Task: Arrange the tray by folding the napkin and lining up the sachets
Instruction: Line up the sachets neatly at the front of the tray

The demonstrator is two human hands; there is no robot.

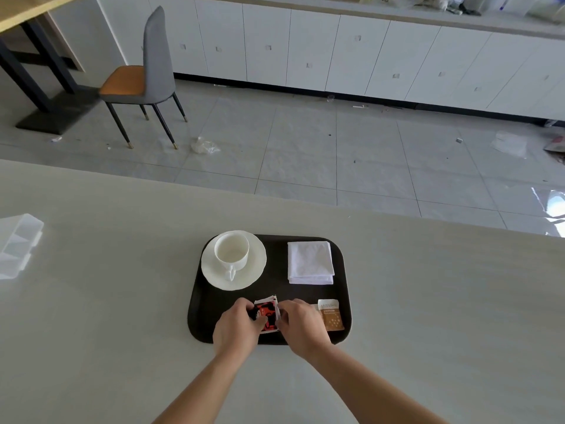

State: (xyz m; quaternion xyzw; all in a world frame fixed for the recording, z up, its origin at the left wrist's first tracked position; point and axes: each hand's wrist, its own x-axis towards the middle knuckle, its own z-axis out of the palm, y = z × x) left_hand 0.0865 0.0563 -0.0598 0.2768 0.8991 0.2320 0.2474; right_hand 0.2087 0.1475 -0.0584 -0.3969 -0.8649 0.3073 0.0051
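A dark brown tray (275, 240) lies on the pale table. A folded white napkin (310, 262) rests in its far right corner. At the tray's near edge, a red sachet (266, 313) is pinched from both sides: my left hand (237, 327) grips its left edge and my right hand (301, 325) grips its right edge. A brown sachet (331, 315) lies flat just right of my right hand, partly hidden by it.
A white cup (231, 250) stands on a white saucer (256, 264) in the tray's far left corner. A clear plastic box (16, 244) sits at the table's left edge. Beyond the table are a tiled floor, a grey chair (146, 75) and white cabinets.
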